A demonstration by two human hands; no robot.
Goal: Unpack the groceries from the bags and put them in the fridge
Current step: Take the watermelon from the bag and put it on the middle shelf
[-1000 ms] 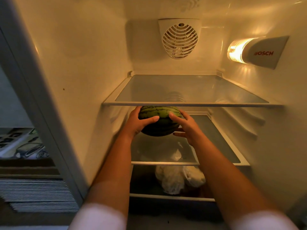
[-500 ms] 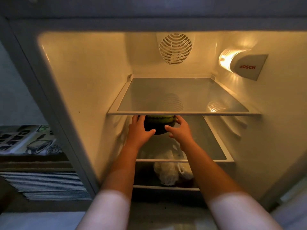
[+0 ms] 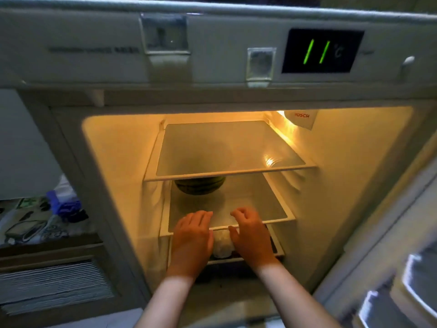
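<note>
A striped green watermelon point(image 3: 199, 187) rests at the back left of the fridge's middle glass shelf point(image 3: 255, 204), its top half hidden by the upper glass shelf point(image 3: 227, 145). My left hand point(image 3: 192, 235) and my right hand point(image 3: 251, 233) hover at the front edge of the middle shelf, apart from the melon, fingers loosely curled and holding nothing. Between them, one level down, shows a white plastic bag point(image 3: 222, 246).
The fridge's top panel has a display point(image 3: 321, 52) reading 11 °C. A lamp point(image 3: 296, 119) glows on the right wall. The open door point(image 3: 402, 268) stands at the right. A counter with a blue item point(image 3: 63, 207) lies at the left.
Both hands let go of the watermelon, which now lies on the middle shelf, and drew back to the shelf's front edge. The view pulled back and up from the fridge.
</note>
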